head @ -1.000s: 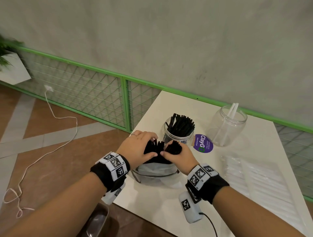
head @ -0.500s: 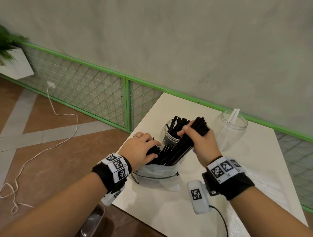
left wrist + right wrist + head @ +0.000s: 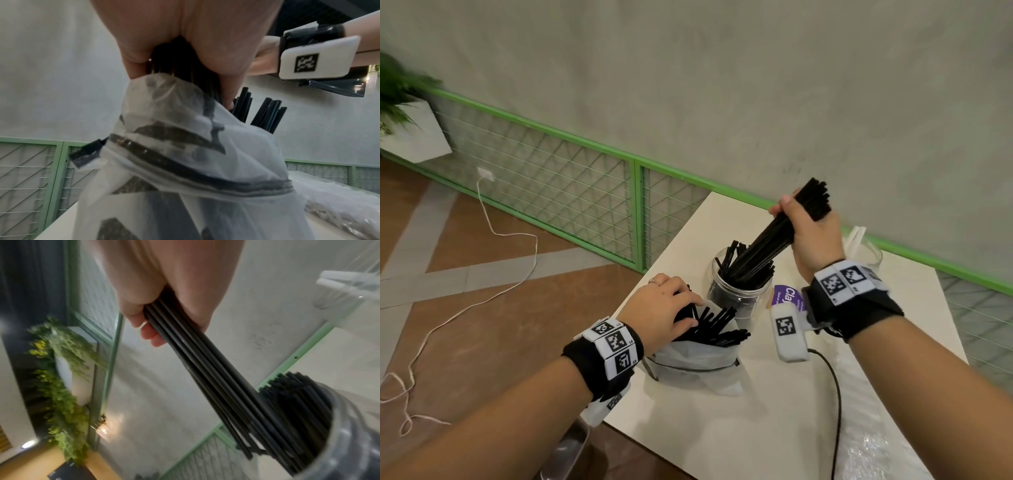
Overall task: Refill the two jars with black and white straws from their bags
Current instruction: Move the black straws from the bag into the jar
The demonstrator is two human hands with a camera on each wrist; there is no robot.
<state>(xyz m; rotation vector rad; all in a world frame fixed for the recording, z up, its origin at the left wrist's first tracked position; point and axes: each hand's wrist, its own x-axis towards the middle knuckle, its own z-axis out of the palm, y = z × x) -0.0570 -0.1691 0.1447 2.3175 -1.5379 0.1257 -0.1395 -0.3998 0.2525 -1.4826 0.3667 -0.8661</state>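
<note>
Two hands are busy over a white table (image 3: 774,425). At the left, the left hand (image 3: 664,308) curls its fingers around a clutch of black straws sticking out of a frosted bag (image 3: 698,363) that stands near the table's front-left corner; the bag's folds hide the lower part of those straws (image 3: 717,327), and the wrist view is blurred there. Just beyond the bag stands a clear jar (image 3: 739,291) packed with black straws. The right hand (image 3: 810,236) grips a bundle (image 3: 770,245) above it, tilted, with the lower ends already inside the jar's mouth. Beside the jar lies a purple label (image 3: 787,298), half covered by the right wrist gear; only "Cla" can be read. Further right, a second jar (image 3: 869,250) is mostly hidden behind the right hand, with white straws (image 3: 337,278) poking from it. At the front right a clear wrapper (image 3: 880,448) is cut off by the frame edge, its contents hard to make out.
</note>
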